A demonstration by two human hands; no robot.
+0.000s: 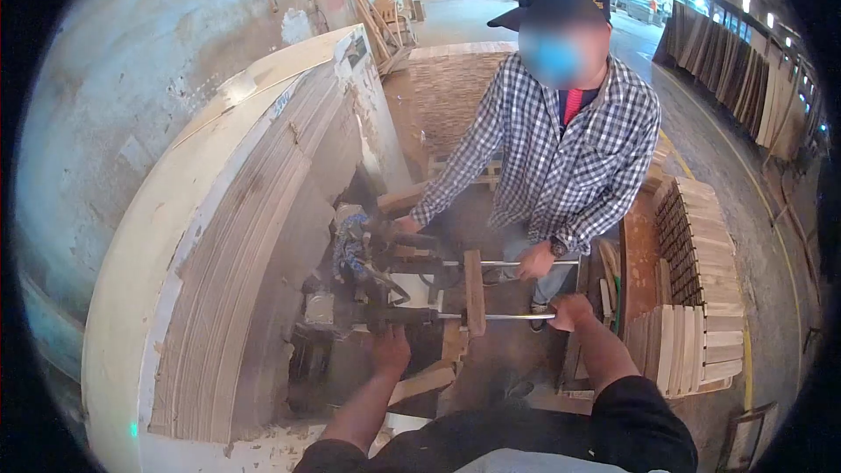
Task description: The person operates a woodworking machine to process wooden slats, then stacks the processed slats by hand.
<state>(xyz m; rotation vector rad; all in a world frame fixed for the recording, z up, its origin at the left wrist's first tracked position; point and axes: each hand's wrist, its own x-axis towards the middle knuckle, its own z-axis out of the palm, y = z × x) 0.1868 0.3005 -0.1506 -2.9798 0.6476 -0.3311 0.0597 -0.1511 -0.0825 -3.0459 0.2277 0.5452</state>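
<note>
My left hand [392,350] is at the near side of a dark clamp-like machine part [377,311], its fingers hidden behind that part. My right hand [571,312] is closed around the end of the nearer metal rod [512,316]. A wooden bar [474,292] stands across the two rods. Facing me, a co-worker in a checked shirt [569,140] has one hand [534,260] at the farther rod [561,262] and the other hand [407,225] near the machine. Blue-and-white wrapping [352,241] covers part of the machine.
A large curved cream frame [149,254] with layered wood [254,245] stands at the left. Stacked wood pieces [701,271] are at the right, beside a brown panel [639,254]. Loose wood blocks [423,383] lie below the machine. Boards lean at the upper right [727,70].
</note>
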